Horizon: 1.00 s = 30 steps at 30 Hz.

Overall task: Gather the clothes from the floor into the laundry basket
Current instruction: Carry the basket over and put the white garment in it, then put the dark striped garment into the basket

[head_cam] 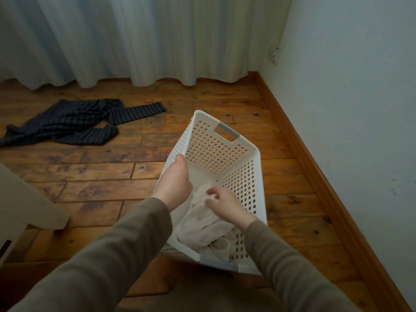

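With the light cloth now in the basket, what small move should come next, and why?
Probably let go of the beige cloth and draw the right hand out of the basket. The cloth already lies inside, the left hand holds the rim, and the dark striped garment is on the floor to the left.

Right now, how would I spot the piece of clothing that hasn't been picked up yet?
Look to the long pale curtains across the far wall, then down to the wooden floor just in front of them. On the left lies the dark striped garment, spread flat with a sleeve stretched rightward. Unlike the beige cloth in the white laundry basket, it is navy and lies loose on the boards.
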{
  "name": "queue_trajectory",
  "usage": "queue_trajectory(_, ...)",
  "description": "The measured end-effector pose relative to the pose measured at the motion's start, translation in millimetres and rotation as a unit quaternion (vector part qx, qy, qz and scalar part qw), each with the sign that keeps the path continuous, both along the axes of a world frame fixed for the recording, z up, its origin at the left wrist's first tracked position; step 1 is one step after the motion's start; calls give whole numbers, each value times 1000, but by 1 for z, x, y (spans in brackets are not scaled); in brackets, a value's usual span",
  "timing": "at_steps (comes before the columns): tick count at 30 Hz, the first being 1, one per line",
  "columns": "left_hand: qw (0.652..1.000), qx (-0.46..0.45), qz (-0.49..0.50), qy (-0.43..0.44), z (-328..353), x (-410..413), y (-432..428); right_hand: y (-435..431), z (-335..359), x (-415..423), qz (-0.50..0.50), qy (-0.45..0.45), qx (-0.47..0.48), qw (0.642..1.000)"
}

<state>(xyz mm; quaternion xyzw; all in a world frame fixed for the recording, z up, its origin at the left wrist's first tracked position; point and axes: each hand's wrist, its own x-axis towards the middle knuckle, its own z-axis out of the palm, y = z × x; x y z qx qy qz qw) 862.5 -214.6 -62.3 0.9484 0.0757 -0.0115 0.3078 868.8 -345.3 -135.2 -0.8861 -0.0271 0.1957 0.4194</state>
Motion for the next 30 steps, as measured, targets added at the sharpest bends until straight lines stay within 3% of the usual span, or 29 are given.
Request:
queue_trajectory(5, 1000, -20, 13, 14, 4, -2, 13, -50, -3, -7, -285, -87, 45, 953)
queue_trajectory(7, 999, -25, 18, 19, 5, -4, 17, -60, -9, -13, -339, -51, 54, 938)
queue_trajectory(9, 999, -31, 32, 26, 6, -4, 21, -65, -10, -15, -379, 52, 112, 917)
queue_trajectory(11, 997, -40, 59, 39, 8, -3, 28, -64, -5, -16, -368, 178, 173, 896)
queue_trajectory(13, 995, -45, 74, 55, 7, -3, 37, -59, -5, -17, -329, 216, 182, 901)
queue_trajectory(24, 986, -89, 114, 84, 23, 25, 70, -45, 72, 55, -229, 108, 82, 964)
queue_trajectory(30, 980, -105, 140, 95, 107, 44, 78, -34, 170, 76, -231, 94, 48, 967)
